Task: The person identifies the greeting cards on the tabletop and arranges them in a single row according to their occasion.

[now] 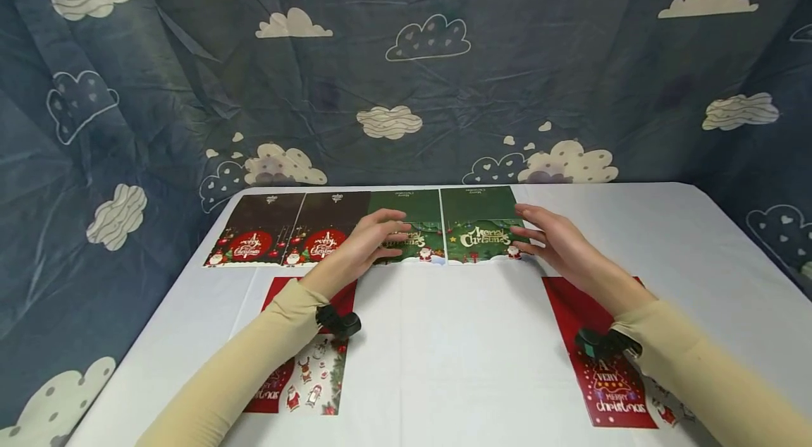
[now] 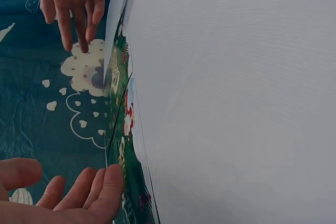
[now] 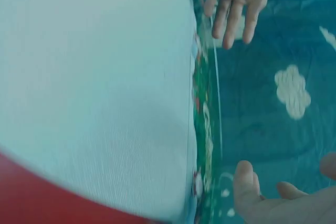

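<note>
My left hand (image 1: pixel 363 244) hovers over the left green Christmas card (image 1: pixel 406 204), fingers loosely spread and holding nothing. It partly covers that card's lettering. My right hand (image 1: pixel 558 241) is at the right edge of the other green card (image 1: pixel 480 221), which reads Merry Christmas, its fingers apart. In the left wrist view, the fingers (image 2: pixel 107 192) of my left hand overlap a green card (image 2: pixel 137 182). Both hands face each other with a gap between them. Two dark cards with red circles, the outer one (image 1: pixel 250 244) and inner one (image 1: pixel 326 221), continue the row leftward.
A red card (image 1: pixel 342 299) with a white patterned panel lies under my left forearm. Another red card (image 1: pixel 609 397) lies partly beneath my right forearm. All lie on a white-covered table (image 1: pixel 457 334). A dark cloud-patterned cloth (image 1: pixel 539 80) hangs behind its far edge.
</note>
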Action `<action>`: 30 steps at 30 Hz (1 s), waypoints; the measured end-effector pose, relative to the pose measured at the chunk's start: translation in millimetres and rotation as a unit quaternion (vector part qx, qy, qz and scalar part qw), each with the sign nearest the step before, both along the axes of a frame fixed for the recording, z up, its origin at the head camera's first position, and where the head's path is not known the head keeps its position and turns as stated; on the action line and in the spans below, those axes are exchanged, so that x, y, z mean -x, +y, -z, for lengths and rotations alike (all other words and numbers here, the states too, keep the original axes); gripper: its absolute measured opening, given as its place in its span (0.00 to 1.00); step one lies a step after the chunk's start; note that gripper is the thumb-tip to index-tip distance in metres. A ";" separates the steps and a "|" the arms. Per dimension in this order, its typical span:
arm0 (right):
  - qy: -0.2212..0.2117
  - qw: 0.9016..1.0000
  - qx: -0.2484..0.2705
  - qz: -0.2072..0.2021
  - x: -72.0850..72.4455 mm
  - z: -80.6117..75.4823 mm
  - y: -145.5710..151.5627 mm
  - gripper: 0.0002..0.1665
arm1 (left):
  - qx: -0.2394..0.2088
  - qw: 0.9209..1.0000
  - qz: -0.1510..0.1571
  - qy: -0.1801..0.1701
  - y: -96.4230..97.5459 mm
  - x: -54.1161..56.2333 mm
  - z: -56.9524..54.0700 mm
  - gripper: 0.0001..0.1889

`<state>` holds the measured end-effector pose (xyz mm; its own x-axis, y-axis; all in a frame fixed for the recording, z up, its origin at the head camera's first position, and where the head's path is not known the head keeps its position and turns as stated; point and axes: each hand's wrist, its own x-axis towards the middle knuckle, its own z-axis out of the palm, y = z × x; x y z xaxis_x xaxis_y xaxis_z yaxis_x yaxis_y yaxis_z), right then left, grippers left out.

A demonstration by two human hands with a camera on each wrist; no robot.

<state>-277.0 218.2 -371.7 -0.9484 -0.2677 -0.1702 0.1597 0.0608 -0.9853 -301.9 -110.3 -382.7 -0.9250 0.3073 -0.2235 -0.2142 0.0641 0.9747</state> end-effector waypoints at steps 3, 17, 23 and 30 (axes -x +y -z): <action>0.010 1.000 0.001 -0.015 -6.3 -0.9 -9.0 0.36 | 0.015 1.000 0.005 0.006 -11.7 -7.3 -1.5 0.23; -0.004 0.996 0.030 -0.085 -35.6 -0.8 -48.0 0.34 | 0.050 0.998 -0.018 0.026 -83.5 -49.6 -5.6 0.24; -0.002 0.992 0.043 -0.122 -45.0 4.0 -65.6 0.32 | 0.068 0.997 -0.028 0.035 -111.5 -67.8 -8.4 0.25; -0.036 0.984 0.086 -0.153 -60.6 6.5 -89.7 0.33 | 0.100 0.993 -0.048 0.031 -149.6 -91.7 -12.3 0.26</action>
